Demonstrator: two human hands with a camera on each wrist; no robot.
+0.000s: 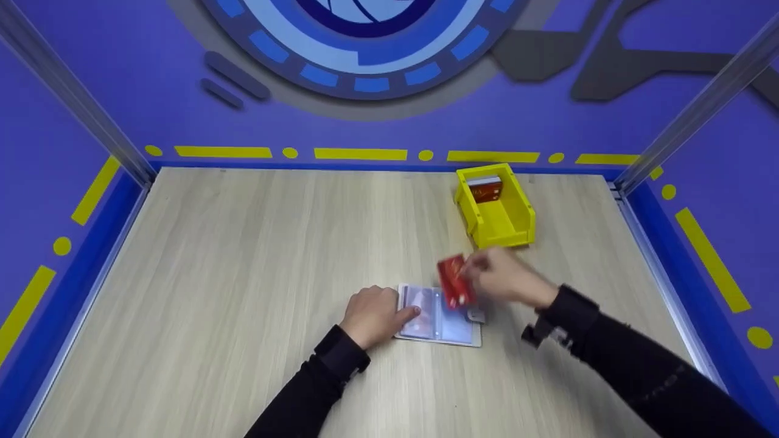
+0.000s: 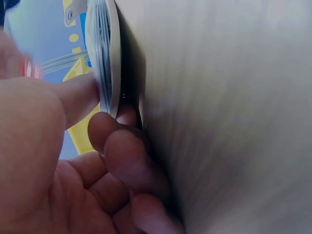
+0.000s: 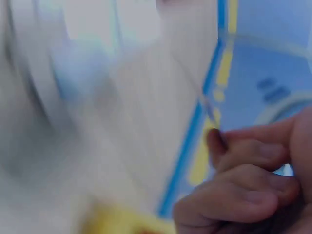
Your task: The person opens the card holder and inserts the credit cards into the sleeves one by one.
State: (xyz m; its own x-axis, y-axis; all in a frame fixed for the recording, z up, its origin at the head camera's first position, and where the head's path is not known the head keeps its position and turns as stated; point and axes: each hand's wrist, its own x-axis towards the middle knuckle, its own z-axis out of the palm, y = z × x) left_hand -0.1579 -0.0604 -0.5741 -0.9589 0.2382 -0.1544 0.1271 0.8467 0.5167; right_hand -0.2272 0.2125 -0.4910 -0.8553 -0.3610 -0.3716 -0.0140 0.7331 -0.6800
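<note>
An open card holder [image 1: 457,331] with clear plastic sleeves lies on the table. My left hand [image 1: 371,316] grips its left edge, thumb over the sleeves; in the left wrist view the fingertips [image 2: 127,151] are at the cover's underside. Pinched by its edge in my right hand [image 1: 510,277] is a red card [image 1: 455,285], tilted above the holder's right page and overlapping it in the head view. The right wrist view is blurred and catches the card edge-on, between thumb and forefinger.
Beyond my right hand stands a yellow bin [image 1: 510,237], with a stack of cards [image 1: 485,192] upright against its back left. A snap strap [image 1: 476,316] sticks out from the holder's right side. Purple panels [image 1: 371,131] wall in the wooden table [image 1: 243,255].
</note>
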